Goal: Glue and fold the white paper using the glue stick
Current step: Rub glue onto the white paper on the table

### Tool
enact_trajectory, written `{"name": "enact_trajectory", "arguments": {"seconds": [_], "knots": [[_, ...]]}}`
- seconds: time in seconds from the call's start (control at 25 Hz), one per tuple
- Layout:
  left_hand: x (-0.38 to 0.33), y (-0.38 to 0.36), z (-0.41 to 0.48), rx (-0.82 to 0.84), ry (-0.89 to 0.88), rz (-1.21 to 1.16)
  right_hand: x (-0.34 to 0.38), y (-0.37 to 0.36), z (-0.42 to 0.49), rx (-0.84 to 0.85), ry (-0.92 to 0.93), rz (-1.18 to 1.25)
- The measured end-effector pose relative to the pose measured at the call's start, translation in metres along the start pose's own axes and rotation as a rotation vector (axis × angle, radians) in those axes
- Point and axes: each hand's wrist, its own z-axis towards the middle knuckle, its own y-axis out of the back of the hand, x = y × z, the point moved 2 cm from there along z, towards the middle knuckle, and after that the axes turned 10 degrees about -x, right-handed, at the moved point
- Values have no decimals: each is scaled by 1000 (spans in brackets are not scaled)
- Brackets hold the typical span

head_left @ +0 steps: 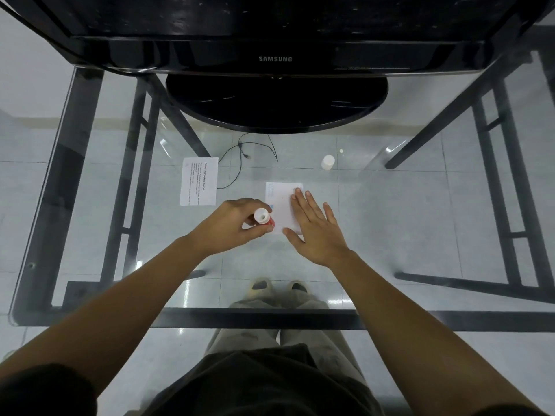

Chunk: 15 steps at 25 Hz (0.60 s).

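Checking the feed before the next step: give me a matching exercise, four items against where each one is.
1 glue stick
2 white cap
3 folded paper
4 printed sheet

A under the flat right hand
B held in the left hand
C lying left, untouched
D standing alone beyond the hands

Pairs: 1-B, 2-D, 3-A, 4-C

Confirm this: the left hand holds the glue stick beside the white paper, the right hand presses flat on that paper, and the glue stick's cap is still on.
Not quite. The head view shows the glue stick uncapped in the left hand, its open end facing up; a white cap stands apart on the glass table. The right hand does press flat on the white paper.
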Motion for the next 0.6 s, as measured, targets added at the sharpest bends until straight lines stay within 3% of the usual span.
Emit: {"name": "enact_trajectory", "arguments": {"seconds": [0.32, 0.6], "knots": [[-3, -7, 2, 78, -48, 108, 0, 2, -1, 6, -7, 19], [-1, -7, 1, 44, 7, 95, 1, 4, 0, 10, -25, 52]]}}
